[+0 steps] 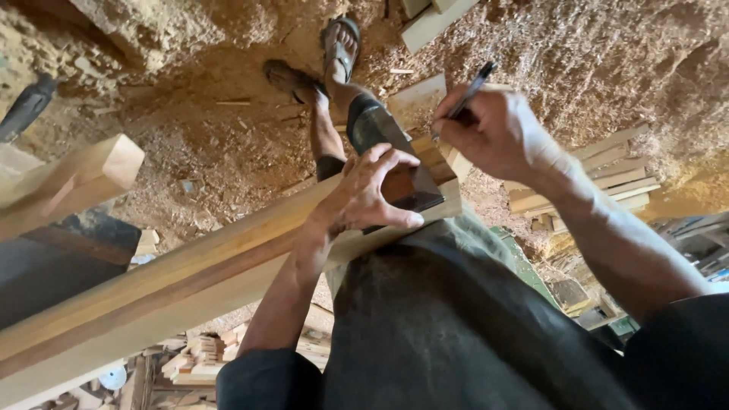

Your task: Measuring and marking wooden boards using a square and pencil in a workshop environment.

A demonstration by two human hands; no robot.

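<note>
A long wooden beam [190,281] runs from the lower left up to its end near the middle of the view. My left hand [368,193] presses a dark flat try square [410,190] onto that end, thumb along its near edge. My right hand [493,129] hovers just beyond the beam's end and grips a dark pen [471,91], tip pointing down toward the square. Both forearms reach in from the bottom over my grey shirt.
Two feet in sandals [338,49] stand on the sawdust-covered floor [213,144]. At the left lies another squared timber [91,171]. A stack of wooden slats [607,171] lies at the right, small offcuts [197,357] below the beam, and a plank [429,23] at the top.
</note>
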